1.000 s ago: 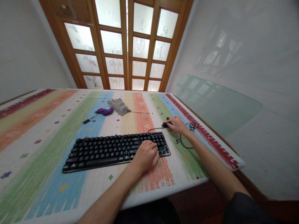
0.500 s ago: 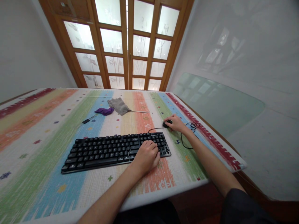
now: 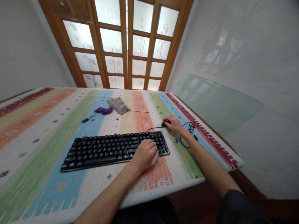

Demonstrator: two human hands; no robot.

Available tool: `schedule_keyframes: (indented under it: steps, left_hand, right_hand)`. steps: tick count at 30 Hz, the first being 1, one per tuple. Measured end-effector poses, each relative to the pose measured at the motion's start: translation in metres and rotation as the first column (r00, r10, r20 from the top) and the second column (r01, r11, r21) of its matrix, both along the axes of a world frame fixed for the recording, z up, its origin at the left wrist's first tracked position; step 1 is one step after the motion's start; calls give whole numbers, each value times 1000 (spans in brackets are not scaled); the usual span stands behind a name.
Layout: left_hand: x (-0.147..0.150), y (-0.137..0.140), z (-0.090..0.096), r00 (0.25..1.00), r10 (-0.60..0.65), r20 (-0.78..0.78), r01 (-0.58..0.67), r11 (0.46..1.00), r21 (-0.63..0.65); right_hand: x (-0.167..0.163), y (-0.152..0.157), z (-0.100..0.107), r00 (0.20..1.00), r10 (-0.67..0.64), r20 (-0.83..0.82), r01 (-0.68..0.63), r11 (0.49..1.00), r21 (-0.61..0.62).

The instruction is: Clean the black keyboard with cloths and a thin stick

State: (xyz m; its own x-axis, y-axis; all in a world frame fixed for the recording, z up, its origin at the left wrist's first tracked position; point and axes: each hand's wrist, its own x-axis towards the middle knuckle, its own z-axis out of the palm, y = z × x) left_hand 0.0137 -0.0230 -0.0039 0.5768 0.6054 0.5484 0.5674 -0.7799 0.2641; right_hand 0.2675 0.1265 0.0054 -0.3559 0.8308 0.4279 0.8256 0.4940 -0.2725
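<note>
My left hand (image 3: 146, 155) lies over the right part of the black keyboard (image 3: 102, 151), by its near edge. Its fingers are curled down onto the keys, their tips partly hidden. Beyond the keyboard's far right corner, my right hand (image 3: 173, 123) closes its fingers on a small black object (image 3: 165, 124). Whether this is a small mouse or a bundled piece of cable is not clear. From the keyboard's back edge a thin black cable (image 3: 154, 128) runs to it. Beside my right forearm lies a loose coil of cable (image 3: 192, 126), with a dark plug (image 3: 195, 137) just below.
Left of centre, beyond the keyboard, lie a grey cloth (image 3: 119, 105), a purple cloth (image 3: 104, 110) and a small black-handled tool (image 3: 86, 120). A thin rod (image 3: 140, 111) sticks out from the grey cloth. A striped cloth (image 3: 35, 174) covers the table. Glass-paned doors (image 3: 127, 68) stand behind.
The whole view has shifted very slightly. My right forearm has moved a little, so the plug by the coil now shows. Both hands keep nearly the same places.
</note>
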Motion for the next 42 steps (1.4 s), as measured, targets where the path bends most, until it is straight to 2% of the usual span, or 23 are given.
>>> schedule_keyframes:
  steps: [5,14,28,32,36,39,42]
  left_hand:
    - [-2,1,1,1000,4,4,-4,1000,16]
    - [-1,1,0,1000,9,-7,-9,1000,29]
    - [-2,2,-1,1000,8,-24,-8,1000,19]
    - [-2,1,0,999,15,-33,-14,1000,27]
    - [-1,1,-1,1000,17,-7,-17,998,54]
    - [-1,1,0,999,20,41,-23,997,77]
    - [0,0,1,997,26,70,-33,995,91]
  right_hand:
    - [1,-6,-1,999,31,9,-32,998,46]
    - [10,-4,0,990,74,116,-71,997,-36]
    - [4,8,5,984,9,179,5,997,-76]
    - [3,4,9,992,10,128,-3,998,-59]
    - [-1,-13,19,1000,20,-2,-20,1000,-12]
    - [-8,-41,29,985,83,-149,-92,994,-59]
    - [-20,-77,36,949,194,-250,-232,964,-131]
